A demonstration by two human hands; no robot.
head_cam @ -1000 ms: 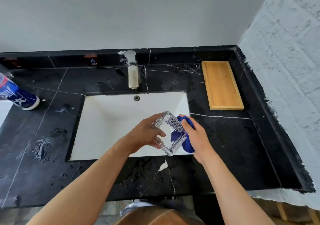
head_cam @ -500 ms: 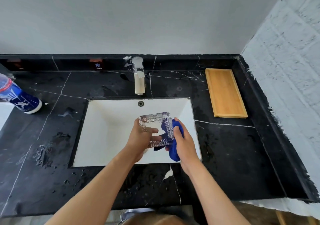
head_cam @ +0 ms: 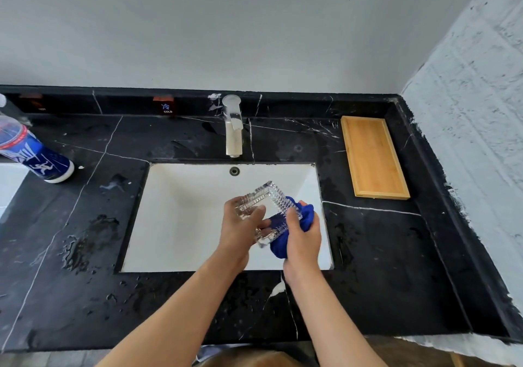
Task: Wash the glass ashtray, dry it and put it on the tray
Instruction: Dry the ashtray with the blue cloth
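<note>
The square cut-glass ashtray (head_cam: pixel 267 200) is held tilted over the right half of the white sink (head_cam: pixel 184 219). My left hand (head_cam: pixel 240 228) grips its left side, thumb across the rim. My right hand (head_cam: pixel 302 236) presses a bunched blue cloth (head_cam: pixel 305 213) against the ashtray's right and under side, thumb on the glass edge. The wooden tray (head_cam: pixel 373 157) lies on the black counter at the back right, with nothing on it.
A chrome tap (head_cam: pixel 233 126) stands behind the sink, not running. A blue and white bottle (head_cam: pixel 36 154) stands at the far left. The black marble counter (head_cam: pixel 85 253) is wet with puddles left of the sink. A white wall runs along the right.
The ashtray has been turned between my hands, its open side now facing up and left. The blue cloth has shifted along its right side. Both hands stay over the sink.
</note>
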